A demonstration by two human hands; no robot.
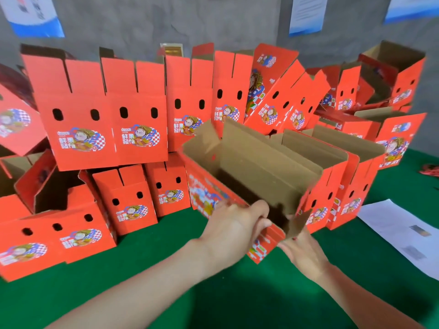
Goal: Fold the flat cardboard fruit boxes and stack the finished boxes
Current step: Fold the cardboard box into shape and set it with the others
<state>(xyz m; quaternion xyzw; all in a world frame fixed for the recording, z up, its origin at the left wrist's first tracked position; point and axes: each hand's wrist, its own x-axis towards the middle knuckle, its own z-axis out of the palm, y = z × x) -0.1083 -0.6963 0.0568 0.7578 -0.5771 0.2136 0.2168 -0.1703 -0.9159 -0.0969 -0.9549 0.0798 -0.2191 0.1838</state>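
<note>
An open red cardboard fruit box (256, 167) with a brown inside is held above the green table, tilted with its open top toward me. My left hand (234, 226) grips the near rim of this box, fingers curled over the edge. My right hand (303, 251) is under the near right corner, fingers against the box's end wall beside a small brown flap (298, 223). Behind stand folded red boxes (95, 115) in stacked rows with printed cartoon labels.
More folded boxes (349, 186) stand right of the held one, others lie tilted at the back right (394, 74). White paper sheets (403, 233) lie on the green table (213, 300) at the right. A grey wall with posters (306, 15) is behind.
</note>
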